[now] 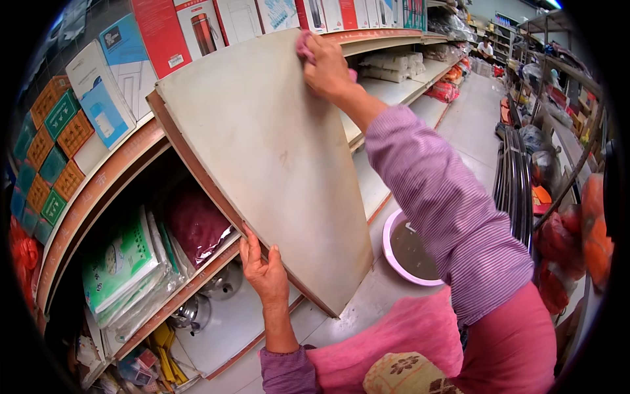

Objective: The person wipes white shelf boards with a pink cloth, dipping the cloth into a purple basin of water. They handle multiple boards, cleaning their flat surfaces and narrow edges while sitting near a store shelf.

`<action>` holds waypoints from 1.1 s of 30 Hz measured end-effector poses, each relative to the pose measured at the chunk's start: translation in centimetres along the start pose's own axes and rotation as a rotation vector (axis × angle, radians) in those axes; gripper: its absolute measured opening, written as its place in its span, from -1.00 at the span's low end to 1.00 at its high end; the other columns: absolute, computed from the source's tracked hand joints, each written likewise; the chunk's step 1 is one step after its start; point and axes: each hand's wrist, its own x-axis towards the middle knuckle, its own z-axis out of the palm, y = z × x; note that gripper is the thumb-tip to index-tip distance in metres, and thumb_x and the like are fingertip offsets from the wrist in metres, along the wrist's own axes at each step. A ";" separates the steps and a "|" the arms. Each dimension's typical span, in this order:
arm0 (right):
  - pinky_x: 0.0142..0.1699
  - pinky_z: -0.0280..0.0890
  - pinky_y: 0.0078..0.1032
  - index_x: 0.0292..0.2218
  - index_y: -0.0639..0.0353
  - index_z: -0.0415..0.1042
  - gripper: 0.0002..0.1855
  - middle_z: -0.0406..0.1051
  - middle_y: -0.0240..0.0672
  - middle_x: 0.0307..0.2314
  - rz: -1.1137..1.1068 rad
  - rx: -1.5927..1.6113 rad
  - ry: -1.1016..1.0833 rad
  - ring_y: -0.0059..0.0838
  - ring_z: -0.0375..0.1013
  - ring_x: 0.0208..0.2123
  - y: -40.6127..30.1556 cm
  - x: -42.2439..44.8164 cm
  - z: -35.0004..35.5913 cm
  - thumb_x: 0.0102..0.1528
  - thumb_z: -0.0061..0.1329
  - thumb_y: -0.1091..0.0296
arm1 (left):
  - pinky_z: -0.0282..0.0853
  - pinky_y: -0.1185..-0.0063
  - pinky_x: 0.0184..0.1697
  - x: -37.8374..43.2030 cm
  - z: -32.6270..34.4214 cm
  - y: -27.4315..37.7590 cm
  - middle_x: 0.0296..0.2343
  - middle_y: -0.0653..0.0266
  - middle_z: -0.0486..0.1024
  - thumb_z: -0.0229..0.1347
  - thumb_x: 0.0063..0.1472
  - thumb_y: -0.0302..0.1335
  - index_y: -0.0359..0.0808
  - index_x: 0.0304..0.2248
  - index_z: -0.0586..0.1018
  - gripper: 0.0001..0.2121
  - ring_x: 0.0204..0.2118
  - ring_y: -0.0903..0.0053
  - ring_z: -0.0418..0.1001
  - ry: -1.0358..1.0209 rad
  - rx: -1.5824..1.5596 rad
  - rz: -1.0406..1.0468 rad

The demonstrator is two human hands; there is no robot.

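A long off-white shelf board [256,133] with a brown front strip leans tilted between the shelving and the floor. My right hand [327,64] grips a pink cloth [305,48] against the board's upper right corner. Lower down, my left hand [266,268] rests its fingers against the board's brown edge, thumb apart from them. Smudges mark the board's surface. Right of the board, on the floor, stands a pink-rimmed basin [389,246] of murky water, partly hidden by my right sleeve.
Boxed flasks [202,29] line the upper shelf, with small green and orange boxes [54,147] at left. Below lie green plastic packets [123,266] and metal kettles [189,312]. Across the aisle [472,113] stands a rack with bundled black strips [512,192]. A person [485,48] is far back.
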 end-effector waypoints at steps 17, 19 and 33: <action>-0.25 0.33 -0.34 -0.34 0.18 0.40 -0.81 0.47 -0.13 -0.34 0.566 0.043 -0.388 -0.08 0.44 -0.44 1.1 -8.5 -4.3 -0.02 -0.24 0.47 | 0.19 0.59 0.09 -0.2 -0.6 -0.6 0.01 0.14 0.24 -0.04 0.01 -0.85 -0.32 0.16 0.22 -0.34 0.06 0.40 0.25 0.002 0.046 0.021; -0.31 0.35 -0.34 -0.35 0.19 0.39 -0.82 0.47 -0.10 -0.46 0.724 0.187 -0.384 -0.10 0.47 -0.49 -0.3 -7.2 -5.7 0.02 -0.26 0.47 | 0.18 0.58 0.10 -0.2 -0.6 -0.5 0.02 0.14 0.22 -0.04 0.02 -0.85 -0.35 0.15 0.22 -0.35 0.08 0.40 0.23 -0.001 0.051 0.010; 0.02 0.17 -0.28 -0.13 0.27 0.39 -0.54 0.32 -0.13 -0.07 0.512 0.177 -0.371 -0.02 0.23 -0.13 -1.8 -20.2 -6.5 -0.15 -0.14 0.64 | 0.25 0.61 0.06 -0.2 -0.1 -0.2 0.15 0.14 0.11 -0.04 0.08 -0.81 -0.47 0.13 0.20 -0.43 0.06 0.50 0.27 -0.002 0.075 -0.019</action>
